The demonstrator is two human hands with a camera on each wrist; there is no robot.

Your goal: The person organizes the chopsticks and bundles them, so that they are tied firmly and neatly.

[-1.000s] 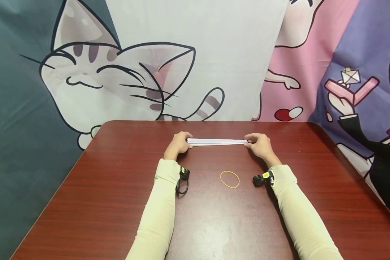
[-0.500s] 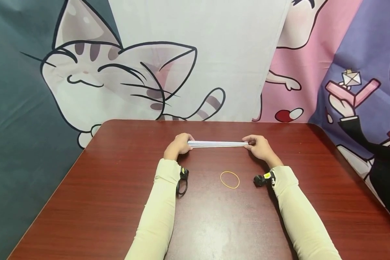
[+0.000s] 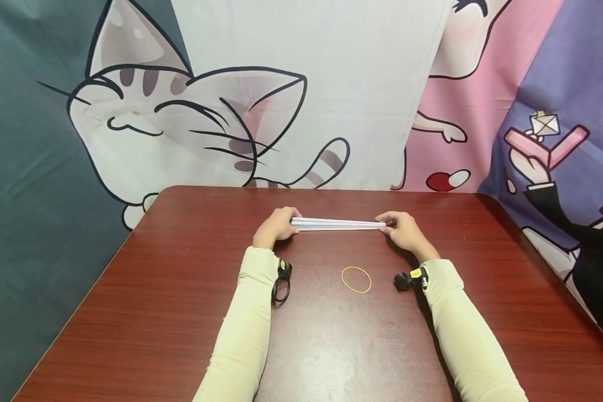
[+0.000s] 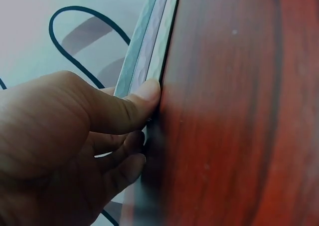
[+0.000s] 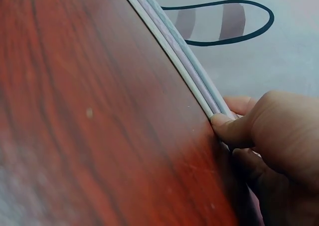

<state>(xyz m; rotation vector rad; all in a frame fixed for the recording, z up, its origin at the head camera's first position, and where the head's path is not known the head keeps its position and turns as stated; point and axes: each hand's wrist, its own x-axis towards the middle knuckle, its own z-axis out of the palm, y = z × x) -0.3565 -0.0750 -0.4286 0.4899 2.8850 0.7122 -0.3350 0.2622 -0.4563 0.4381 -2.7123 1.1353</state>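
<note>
A flat bundle of long, thin chopsticks (image 3: 339, 224) lies crosswise between my hands over the far half of the table. Pale green, lilac and cream sticks run side by side, and dimples mark their thicker left part in the left wrist view (image 4: 154, 41). My left hand (image 3: 277, 226) pinches the thicker end, thumb on the near side. At the thinner end, my right hand (image 3: 402, 229) grips the chopsticks (image 5: 179, 56) between thumb and fingers. The far-side fingers are partly hidden. Nearer the body, a thin yellow rubber band (image 3: 353, 267) lies on the table as a loop.
The reddish-brown wooden table (image 3: 181, 312) has rounded far corners. Right behind its far edge hangs a cloth (image 3: 372, 84) printed with cartoon figures. Each wrist carries a small black camera, the left one (image 3: 284, 269) with a looped cable.
In the head view the chopsticks and both hands have come slightly closer to the body. Both ends stay held, and the rubber band lies as before.
</note>
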